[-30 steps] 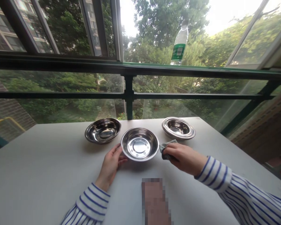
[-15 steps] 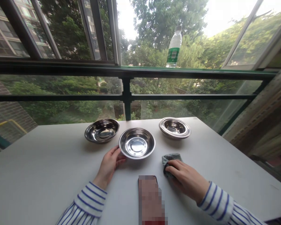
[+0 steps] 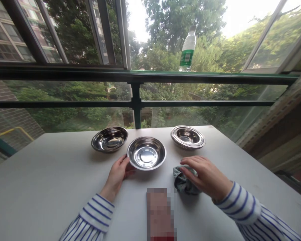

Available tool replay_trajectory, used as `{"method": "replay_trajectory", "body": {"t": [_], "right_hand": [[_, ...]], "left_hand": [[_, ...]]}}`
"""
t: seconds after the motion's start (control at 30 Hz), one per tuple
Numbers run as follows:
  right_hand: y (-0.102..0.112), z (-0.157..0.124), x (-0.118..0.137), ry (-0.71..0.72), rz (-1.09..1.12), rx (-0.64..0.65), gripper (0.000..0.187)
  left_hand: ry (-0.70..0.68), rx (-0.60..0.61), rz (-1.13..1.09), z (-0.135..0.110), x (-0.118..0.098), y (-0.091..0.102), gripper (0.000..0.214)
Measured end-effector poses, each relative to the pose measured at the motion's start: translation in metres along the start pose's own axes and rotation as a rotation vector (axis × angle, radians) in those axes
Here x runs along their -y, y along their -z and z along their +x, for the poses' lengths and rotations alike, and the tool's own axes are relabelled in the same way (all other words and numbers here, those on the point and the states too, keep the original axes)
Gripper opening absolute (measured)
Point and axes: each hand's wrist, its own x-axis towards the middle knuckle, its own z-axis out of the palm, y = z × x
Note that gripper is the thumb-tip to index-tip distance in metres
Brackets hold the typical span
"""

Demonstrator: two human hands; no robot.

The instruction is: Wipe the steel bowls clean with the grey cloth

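My left hand rests on the white table with its fingers curled against the near left rim of a shiny steel bowl in the middle. My right hand is closed over a crumpled grey cloth just right of that bowl. A second steel bowl stands at the back left. At the back right sits a stack of steel bowls.
A blurred-out flat object lies on the table near me between my arms. A plastic water bottle with a green label stands on the green railing behind the table. Glass panels and trees lie beyond.
My right hand drew the grey cloth back from the middle bowl's right rim toward me, then gathered it up into a bunch. My left hand stayed at the bowl's rim.
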Motion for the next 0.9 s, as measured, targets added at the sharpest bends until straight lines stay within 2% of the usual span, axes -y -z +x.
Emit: {"method": "replay_trajectory", "body": {"t": [0.07, 0.23, 0.33, 0.43, 0.6, 0.9], "right_hand": [[0.0, 0.027, -0.005, -0.191, 0.147, 0.093, 0.029], [-0.02, 0.082, -0.018, -0.325, 0.284, 0.274, 0.03], [-0.034, 0.092, -0.023, -0.39, 0.363, 0.406, 0.026], [-0.038, 0.091, -0.027, -0.442, 0.427, 0.473, 0.027], [-0.032, 0.087, -0.029, -0.518, 0.492, 0.422, 0.023], [-0.027, 0.079, -0.034, -0.498, 0.547, 0.292, 0.018]], "left_hand": [[-0.001, -0.002, 0.002, 0.001, 0.001, -0.001, 0.024], [-0.003, -0.005, 0.019, 0.002, 0.002, -0.004, 0.022], [0.005, 0.007, 0.039, 0.003, 0.001, -0.008, 0.027], [0.008, 0.031, 0.058, 0.004, 0.001, -0.014, 0.03], [0.01, 0.071, 0.078, 0.007, 0.003, -0.027, 0.032], [0.006, 0.102, 0.115, 0.008, 0.003, -0.035, 0.027]]}}
